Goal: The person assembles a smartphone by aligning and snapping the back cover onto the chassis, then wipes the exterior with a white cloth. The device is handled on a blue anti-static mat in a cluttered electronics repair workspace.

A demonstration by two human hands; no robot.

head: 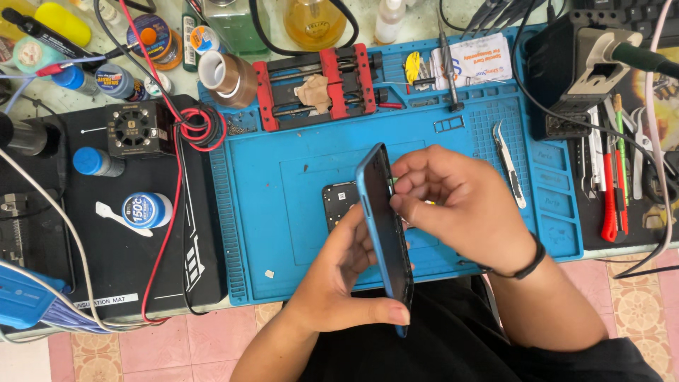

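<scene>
Phone position: the blue phone (pixel 382 226) stands on its long edge, tilted, above the blue repair mat (pixel 283 233) and near the front edge of the worktop, held between both hands.
Left hand: the left hand (pixel 339 283) supports the phone from below and from the side; its fingers are closed on the lower end, with the thumb pressed on the blue frame.
Right hand: the right hand (pixel 453 205) is at the upper part of the phone, its fingers curled together and pinched at the open side of the frame. What they pinch is hidden; it may be a small part or a cable, I cannot tell.
Risk of a slip: the phone is held by thin edges only, so a weak grip could let it fall on the mat or past the worktop edge to the lap.
Risk below: a dark component board (pixel 341 201) lies on the mat just under the phone; a drop could hit it.
Risk of force: a hard pull with the right fingers could tear a delicate part inside.
Risk nearby: the metal tweezers (pixel 511 164) lie close to the right hand and could be pushed away by the wrist.
</scene>
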